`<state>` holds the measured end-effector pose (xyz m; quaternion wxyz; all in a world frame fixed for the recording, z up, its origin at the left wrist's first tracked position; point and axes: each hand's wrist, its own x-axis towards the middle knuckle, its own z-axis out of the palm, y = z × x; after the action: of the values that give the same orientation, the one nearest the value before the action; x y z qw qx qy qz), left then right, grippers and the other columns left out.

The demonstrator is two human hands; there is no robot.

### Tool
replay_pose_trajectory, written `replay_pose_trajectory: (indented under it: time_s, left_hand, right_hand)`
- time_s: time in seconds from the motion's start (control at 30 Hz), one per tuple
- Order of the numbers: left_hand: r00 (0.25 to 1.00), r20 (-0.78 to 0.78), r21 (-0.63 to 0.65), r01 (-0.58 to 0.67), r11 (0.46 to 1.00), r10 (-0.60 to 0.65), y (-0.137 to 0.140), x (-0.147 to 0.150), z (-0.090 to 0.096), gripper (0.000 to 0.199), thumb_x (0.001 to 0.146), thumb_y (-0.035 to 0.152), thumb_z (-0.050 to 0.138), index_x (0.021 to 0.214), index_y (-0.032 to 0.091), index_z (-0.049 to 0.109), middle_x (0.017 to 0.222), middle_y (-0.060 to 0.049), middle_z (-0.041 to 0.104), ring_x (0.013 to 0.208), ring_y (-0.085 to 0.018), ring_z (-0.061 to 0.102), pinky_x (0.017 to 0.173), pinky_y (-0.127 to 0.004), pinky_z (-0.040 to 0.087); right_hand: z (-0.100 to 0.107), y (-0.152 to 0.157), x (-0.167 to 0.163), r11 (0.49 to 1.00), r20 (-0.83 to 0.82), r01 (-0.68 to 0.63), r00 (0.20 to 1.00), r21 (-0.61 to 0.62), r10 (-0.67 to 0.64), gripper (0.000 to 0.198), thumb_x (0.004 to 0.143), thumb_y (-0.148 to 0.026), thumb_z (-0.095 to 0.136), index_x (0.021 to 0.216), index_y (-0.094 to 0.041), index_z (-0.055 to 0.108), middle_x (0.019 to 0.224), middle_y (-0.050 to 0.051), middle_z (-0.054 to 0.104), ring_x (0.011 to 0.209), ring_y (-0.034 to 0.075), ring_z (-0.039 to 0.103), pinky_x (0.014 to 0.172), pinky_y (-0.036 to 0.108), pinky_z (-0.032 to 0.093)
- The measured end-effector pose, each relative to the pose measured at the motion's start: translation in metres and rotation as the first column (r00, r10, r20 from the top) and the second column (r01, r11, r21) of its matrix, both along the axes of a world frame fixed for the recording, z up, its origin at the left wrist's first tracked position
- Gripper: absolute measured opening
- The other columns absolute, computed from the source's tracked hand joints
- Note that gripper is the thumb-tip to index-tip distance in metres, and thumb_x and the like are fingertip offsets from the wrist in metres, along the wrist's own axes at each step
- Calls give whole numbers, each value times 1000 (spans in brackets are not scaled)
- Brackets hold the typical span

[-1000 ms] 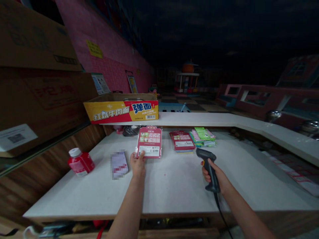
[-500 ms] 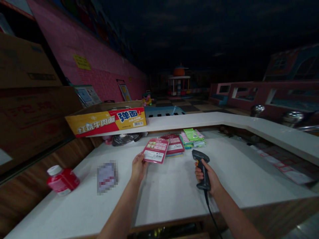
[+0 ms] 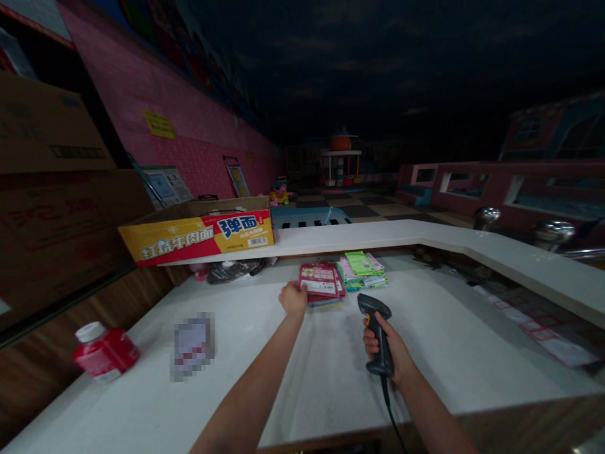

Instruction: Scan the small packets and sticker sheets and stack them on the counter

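My left hand [image 3: 293, 299] is closed on the left edge of a flat red packet [image 3: 319, 281], which lies over a pile of similar red packets [image 3: 339, 284] on the white counter. In my right hand [image 3: 385, 345] is a black barcode scanner [image 3: 379, 334], gripped by its handle, with its head toward the packets. A cable [image 3: 388, 403] runs down from its base past the counter's front edge. Just right of the red pile lies a stack of green and pink packets [image 3: 363, 270].
On the white counter [image 3: 326, 378], a red bottle with a white cap [image 3: 106, 352] and a blurred-out flat item [image 3: 193, 345] lie to the left. A raised ledge [image 3: 331, 237] crosses behind, bearing an open noodle carton [image 3: 203, 234]. Brown cardboard boxes [image 3: 51, 214] are stacked at left.
My left hand has moved right and away from me, bringing its red packet over the pile of red ones. My right hand still holds the barcode scanner, in nearly the same place.
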<state>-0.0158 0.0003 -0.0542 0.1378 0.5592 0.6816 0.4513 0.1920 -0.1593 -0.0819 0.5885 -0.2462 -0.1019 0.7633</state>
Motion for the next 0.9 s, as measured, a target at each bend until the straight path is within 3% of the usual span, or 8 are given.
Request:
replay_pose_trajectory:
  time_s: [0.13, 0.33, 0.47, 0.53, 0.7, 0.9]
  left_hand:
    - [991, -125, -110, 35, 993, -49, -2, 6, -8, 29, 77, 33, 60, 96, 14, 71, 103, -18, 70, 110, -31, 60, 96, -38, 38]
    - [999, 17, -64, 46, 997, -45, -1, 6, -21, 30, 79, 27, 58, 104, 14, 68, 108, -17, 70, 108, -27, 62, 93, -33, 40]
    - [996, 84, -135, 14, 991, -3, 7, 3, -22, 30, 83, 29, 53, 105, 12, 66, 108, -21, 69, 104, -29, 64, 87, -35, 44]
    - [994, 104, -167, -15, 986, 33, 13, 3, -21, 34, 80, 37, 60, 102, 12, 65, 107, -22, 69, 103, -31, 65, 85, -36, 45]
    - [986, 165, -214, 15, 977, 21, 23, 1, -23, 47, 50, 47, 82, 81, 17, 64, 97, -18, 72, 98, -33, 66, 79, -36, 46]
    - [984, 173, -229, -1, 973, 42, 26, -10, -23, 37, 44, 39, 85, 55, 20, 56, 76, -13, 72, 96, -34, 66, 80, -39, 47]
  right_hand:
    - [0, 0, 0, 1000, 26, 2, 1000, 15, -2, 31, 75, -42, 73, 82, -16, 57, 52, -6, 47, 39, 3, 41, 36, 11, 31]
    - [-2, 0, 1, 1000, 12, 14, 1000, 11, -14, 31, 75, -41, 74, 81, -15, 59, 52, -6, 47, 39, 4, 40, 35, 12, 32]
    - [-2, 1, 3, 1000, 19, -3, 1000, 1, 3, 30, 76, -41, 73, 81, -15, 59, 52, -6, 47, 39, 4, 39, 34, 12, 32]
    - [-2, 1, 3, 1000, 19, -3, 1000, 9, 3, 30, 75, -41, 73, 82, -15, 59, 53, -6, 47, 39, 4, 40, 35, 12, 33]
    - [-5, 2, 2, 1000, 32, 7, 999, 20, -7, 32, 74, -42, 74, 82, -16, 58, 53, -6, 46, 40, 4, 41, 36, 12, 33]
    - [-6, 3, 2, 1000, 32, 1, 999, 24, -1, 32, 74, -42, 74, 83, -15, 59, 53, -6, 46, 40, 4, 41, 36, 12, 34]
